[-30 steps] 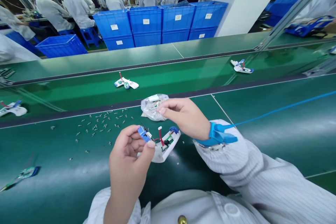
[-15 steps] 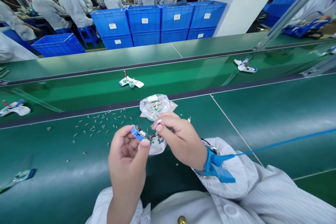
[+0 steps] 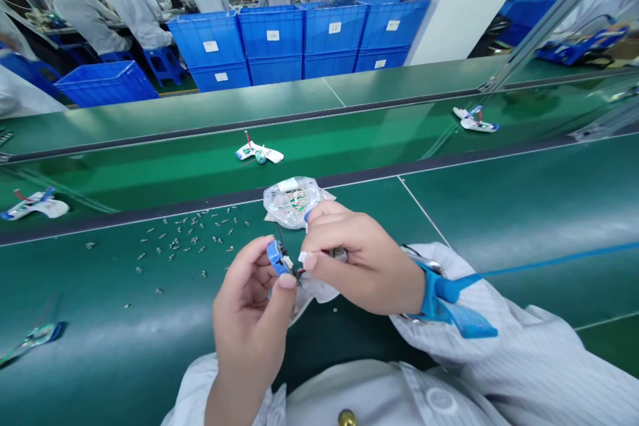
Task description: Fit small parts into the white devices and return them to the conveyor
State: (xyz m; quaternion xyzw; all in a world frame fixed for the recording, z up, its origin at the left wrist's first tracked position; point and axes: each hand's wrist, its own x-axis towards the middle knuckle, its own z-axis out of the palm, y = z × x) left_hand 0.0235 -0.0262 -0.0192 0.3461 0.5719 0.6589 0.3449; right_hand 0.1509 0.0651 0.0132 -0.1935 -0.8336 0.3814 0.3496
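My left hand (image 3: 254,313) is closed around a small blue plastic part with a circuit board (image 3: 278,258), gripped between thumb and fingers. Close beside it, my right hand (image 3: 357,256) pinches a small white connector (image 3: 302,257) near dark and red wires. A white plastic shell (image 3: 319,289) shows below and partly behind the right fingers, which hide much of it. A blue wrist strap (image 3: 452,299) with a cord goes round the right wrist. Just beyond the hands lies a clear plastic bag (image 3: 292,203) of small parts.
Many tiny metal parts (image 3: 192,233) lie scattered on the green bench at left. A circuit board (image 3: 42,334) rests at far left. White shell assemblies (image 3: 260,153) sit on the green belt (image 3: 349,140). Blue crates (image 3: 272,36) and people in white coats stand beyond.
My right hand has turned and shifted right, its fingers now curled over more of the white shell. The left hand has tilted the blue part more upright. Assemblies on the belt have moved right.
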